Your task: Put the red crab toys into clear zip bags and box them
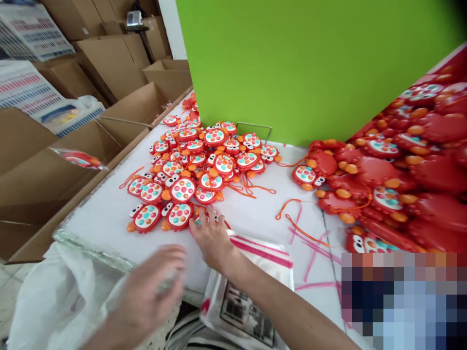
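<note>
Head view: I watch my right hand (209, 238) reach over the counter (98, 233), fingers moderately spread and laid on a red crab-shaped toy (200, 219) that they partly cover; I cannot tell whether they grip it. My left hand (153, 282) is a blur to the left of the right one, near the counter's front edge, its fingers bent; whether it holds anything I cannot tell. Just beyond and left of my right hand lies a heap of matching toys (182, 188), button sides mostly up, orange cords (242, 190) trailing from it. Under my right forearm I see clear plastic bags (260, 248) with a pink band. Farther right of that hand are pink strips (312, 260) and a larger toy pile (379, 170). Well left of both hands, a wrapped toy (82, 159) shows above an open carton (69, 194). Beyond the heap stands a green panel (292, 63).
</note>
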A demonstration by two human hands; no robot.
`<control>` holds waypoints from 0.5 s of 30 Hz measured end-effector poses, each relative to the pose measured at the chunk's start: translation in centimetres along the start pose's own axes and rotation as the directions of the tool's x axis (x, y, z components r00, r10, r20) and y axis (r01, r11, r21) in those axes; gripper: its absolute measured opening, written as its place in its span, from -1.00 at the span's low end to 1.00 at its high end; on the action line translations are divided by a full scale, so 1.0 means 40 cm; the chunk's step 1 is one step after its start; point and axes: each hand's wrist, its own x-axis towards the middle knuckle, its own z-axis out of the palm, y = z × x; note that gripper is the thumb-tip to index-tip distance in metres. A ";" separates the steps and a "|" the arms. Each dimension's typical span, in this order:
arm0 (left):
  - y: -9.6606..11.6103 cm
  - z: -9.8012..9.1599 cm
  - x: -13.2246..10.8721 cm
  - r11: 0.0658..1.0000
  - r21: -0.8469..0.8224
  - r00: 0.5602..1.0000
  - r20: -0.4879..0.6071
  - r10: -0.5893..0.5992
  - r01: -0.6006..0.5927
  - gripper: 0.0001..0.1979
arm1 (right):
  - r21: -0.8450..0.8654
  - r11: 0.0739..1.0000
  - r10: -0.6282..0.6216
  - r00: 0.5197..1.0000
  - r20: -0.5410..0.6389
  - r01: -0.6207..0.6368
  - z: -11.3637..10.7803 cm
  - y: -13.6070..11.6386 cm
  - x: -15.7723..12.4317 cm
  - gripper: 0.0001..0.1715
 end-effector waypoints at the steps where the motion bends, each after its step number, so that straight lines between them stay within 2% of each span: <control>1: 0.044 0.057 -0.001 0.992 -0.070 0.993 0.048 0.112 -0.108 -0.88 | 0.024 1.000 0.000 1.000 -0.024 0.000 0.006 0.007 0.004 -0.25; 3: 0.113 0.158 -0.001 0.965 -0.181 0.972 0.103 0.210 -0.189 -0.84 | 0.103 0.995 0.013 0.997 -0.079 -0.005 0.004 0.035 0.006 -0.26; 5: 0.151 0.236 0.004 0.962 -0.193 0.964 0.147 0.223 -0.193 -0.84 | 0.221 0.975 0.067 0.987 -0.145 -0.034 -0.017 0.078 0.001 -0.31; 7: 0.164 0.293 0.012 0.972 -0.123 0.954 0.202 0.221 -0.199 -0.83 | 0.375 0.923 0.178 0.957 -0.228 -0.083 -0.049 0.133 -0.014 -0.41; 9: 0.164 0.331 0.022 0.975 -0.043 0.941 0.258 0.220 -0.216 -0.77 | 0.541 0.832 0.329 0.895 -0.303 -0.122 -0.082 0.192 -0.047 -0.48; 11: 0.161 0.352 0.033 0.973 -0.014 0.925 0.307 0.225 -0.232 -0.71 | 0.671 0.729 0.460 0.824 -0.332 -0.136 -0.104 0.242 -0.102 -0.50; 13: 0.159 0.357 0.042 0.972 -0.031 0.908 0.351 0.229 -0.233 -0.68 | 0.804 0.583 0.558 0.776 -0.293 -0.115 -0.111 0.274 -0.176 -0.52; 14: 0.159 0.356 0.045 0.973 -0.041 0.903 0.366 0.226 -0.227 -0.67 | 0.888 0.451 0.610 0.757 -0.235 -0.088 -0.110 0.282 -0.214 -0.53; 15: 0.159 0.355 0.048 0.975 -0.049 0.900 0.376 0.220 -0.218 -0.68 | 0.959 0.280 0.660 0.735 -0.155 -0.049 -0.107 0.285 -0.251 -0.52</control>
